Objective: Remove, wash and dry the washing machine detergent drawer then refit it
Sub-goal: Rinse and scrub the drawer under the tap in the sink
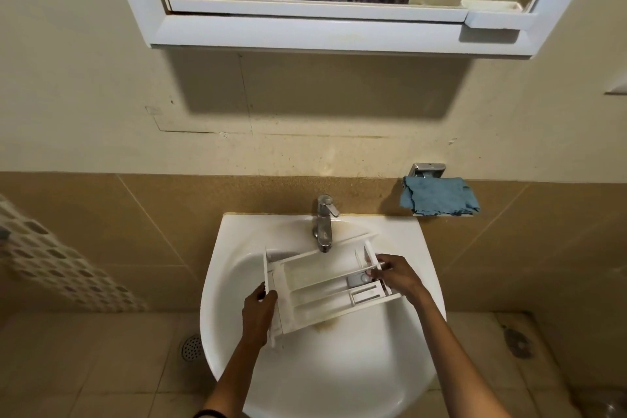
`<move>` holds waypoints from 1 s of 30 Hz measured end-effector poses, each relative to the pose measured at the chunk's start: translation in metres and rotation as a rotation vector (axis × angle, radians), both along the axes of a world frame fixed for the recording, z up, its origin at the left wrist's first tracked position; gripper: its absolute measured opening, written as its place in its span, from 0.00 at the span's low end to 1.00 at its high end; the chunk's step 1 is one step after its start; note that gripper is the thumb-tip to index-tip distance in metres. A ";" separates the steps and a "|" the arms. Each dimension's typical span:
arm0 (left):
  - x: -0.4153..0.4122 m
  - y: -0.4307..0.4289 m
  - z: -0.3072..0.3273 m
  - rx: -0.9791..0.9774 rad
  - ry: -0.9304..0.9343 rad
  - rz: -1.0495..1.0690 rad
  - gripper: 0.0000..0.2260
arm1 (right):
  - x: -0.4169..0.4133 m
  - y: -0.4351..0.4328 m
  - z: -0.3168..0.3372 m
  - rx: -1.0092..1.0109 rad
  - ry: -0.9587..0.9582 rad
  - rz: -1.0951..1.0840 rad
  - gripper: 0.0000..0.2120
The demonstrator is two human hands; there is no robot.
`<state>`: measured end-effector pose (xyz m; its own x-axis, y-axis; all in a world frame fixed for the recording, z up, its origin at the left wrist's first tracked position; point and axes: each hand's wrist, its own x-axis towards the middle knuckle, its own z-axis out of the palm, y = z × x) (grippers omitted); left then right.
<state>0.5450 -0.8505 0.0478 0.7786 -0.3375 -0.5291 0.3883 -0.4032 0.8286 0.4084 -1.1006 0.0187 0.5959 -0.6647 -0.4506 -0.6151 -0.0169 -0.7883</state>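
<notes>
White plastic compartmented detergent drawer (322, 285), rectangular, ribbed; left hand (258, 312) grips its front panel, right hand (395, 276) pinches a rear divider, over glossy white ceramic basin (339, 366).

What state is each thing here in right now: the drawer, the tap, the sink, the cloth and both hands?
detergent drawer: out of the machine, held over the sink, open side up.
tap: no water running.
sink: brown-stained, no standing water seen.
blue cloth: crumpled on the wall holder, untouched.
left hand: grips the drawer's front panel.
right hand: pinches the drawer's other end.
</notes>
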 end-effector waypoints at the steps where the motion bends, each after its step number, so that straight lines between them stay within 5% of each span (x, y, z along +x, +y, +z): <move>1: -0.001 0.000 -0.001 -0.006 0.000 0.007 0.24 | -0.002 0.000 0.001 0.015 0.006 0.023 0.15; 6: 0.000 -0.004 0.002 0.009 -0.030 0.028 0.07 | 0.006 0.008 0.009 -0.166 -0.020 -0.159 0.13; 8: 0.003 -0.006 0.000 0.020 -0.037 0.013 0.12 | 0.018 0.016 0.017 -0.185 -0.117 -0.286 0.12; 12: 0.006 -0.006 0.000 0.030 -0.035 0.003 0.12 | 0.050 0.034 0.029 0.276 -0.359 -0.339 0.13; 17: 0.009 -0.005 -0.003 0.020 -0.043 -0.022 0.03 | 0.075 0.052 0.036 0.709 -0.398 -0.377 0.11; 23: 0.013 -0.004 -0.004 0.022 -0.028 -0.020 0.10 | 0.085 0.056 0.032 0.858 -0.412 -0.492 0.13; 30: 0.013 -0.004 0.002 -0.005 -0.020 -0.023 0.02 | 0.086 0.060 0.032 0.866 -0.395 -0.481 0.14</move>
